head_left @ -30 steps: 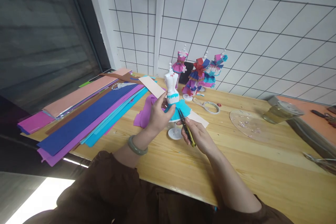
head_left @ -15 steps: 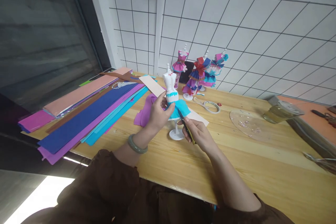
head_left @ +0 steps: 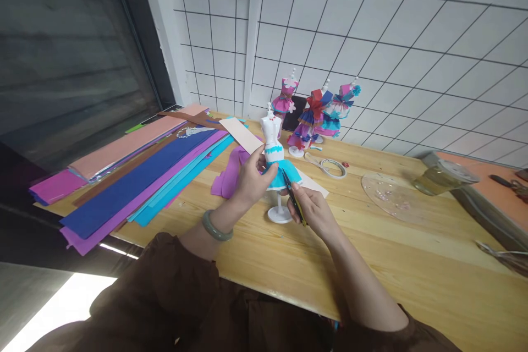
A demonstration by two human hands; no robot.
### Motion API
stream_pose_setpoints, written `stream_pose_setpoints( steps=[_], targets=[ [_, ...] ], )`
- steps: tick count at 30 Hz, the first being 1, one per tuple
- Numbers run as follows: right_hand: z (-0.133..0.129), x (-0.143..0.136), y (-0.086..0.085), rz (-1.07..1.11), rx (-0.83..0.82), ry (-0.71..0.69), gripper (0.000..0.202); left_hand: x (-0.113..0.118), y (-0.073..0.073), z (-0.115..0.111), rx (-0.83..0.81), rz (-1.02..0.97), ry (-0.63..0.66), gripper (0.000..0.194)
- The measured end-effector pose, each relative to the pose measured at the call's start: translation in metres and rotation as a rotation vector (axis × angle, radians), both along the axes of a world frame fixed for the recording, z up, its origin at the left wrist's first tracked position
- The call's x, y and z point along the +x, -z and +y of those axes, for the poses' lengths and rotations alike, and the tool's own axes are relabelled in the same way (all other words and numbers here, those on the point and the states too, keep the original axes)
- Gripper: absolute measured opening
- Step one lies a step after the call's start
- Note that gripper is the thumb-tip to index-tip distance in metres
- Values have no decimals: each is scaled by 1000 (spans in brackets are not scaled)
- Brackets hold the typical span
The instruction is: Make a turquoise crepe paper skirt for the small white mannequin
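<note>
A small white mannequin [head_left: 271, 133] on a round-based stand wears a bright blue ruffled skirt [head_left: 289, 171] with a narrow blue band at the waist. My left hand [head_left: 254, 177] grips the mannequin at its hip, the thumb lying over the top of the skirt. In my right hand [head_left: 310, 203] is a pair of scissors [head_left: 295, 201] with dark blades and a yellowish handle. Its tips rest against the front of the skirt. Whether the blades cut into the paper cannot be made out. Purple paper [head_left: 227, 176] lies behind my left hand.
Long strips of coloured crepe paper [head_left: 136, 187] are piled at the left. Several dressed mannequins [head_left: 315, 113] stand by the wall. A roll of tape [head_left: 333, 169], a clear dish of beads [head_left: 388, 195] and a glass cup [head_left: 443, 177] are at the right.
The mannequin has shifted slightly to the right, its skirt now more spread beneath the scissors. Both hands keep their hold and have hardly moved.
</note>
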State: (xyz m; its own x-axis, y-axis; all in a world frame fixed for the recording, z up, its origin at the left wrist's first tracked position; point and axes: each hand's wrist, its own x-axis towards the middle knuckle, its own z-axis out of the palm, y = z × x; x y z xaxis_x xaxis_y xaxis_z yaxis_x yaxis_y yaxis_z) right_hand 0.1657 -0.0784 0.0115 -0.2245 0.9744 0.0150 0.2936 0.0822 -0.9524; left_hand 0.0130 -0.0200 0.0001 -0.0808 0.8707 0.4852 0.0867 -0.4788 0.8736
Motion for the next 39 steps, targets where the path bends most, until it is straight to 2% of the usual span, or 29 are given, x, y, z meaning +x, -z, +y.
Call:
stream_pose_setpoints(
  steps=[16, 32, 39],
  targets=[
    [2, 0, 2, -36, 49, 21, 56, 4, 2, -4, -12, 33, -17, 46],
    [4, -2, 5, 29, 3, 46, 50, 7, 0, -7, -13, -13, 2, 47],
    [0, -4, -2, -11, 21, 41, 51, 7, 0, -7, -5, -15, -8, 48]
  ],
)
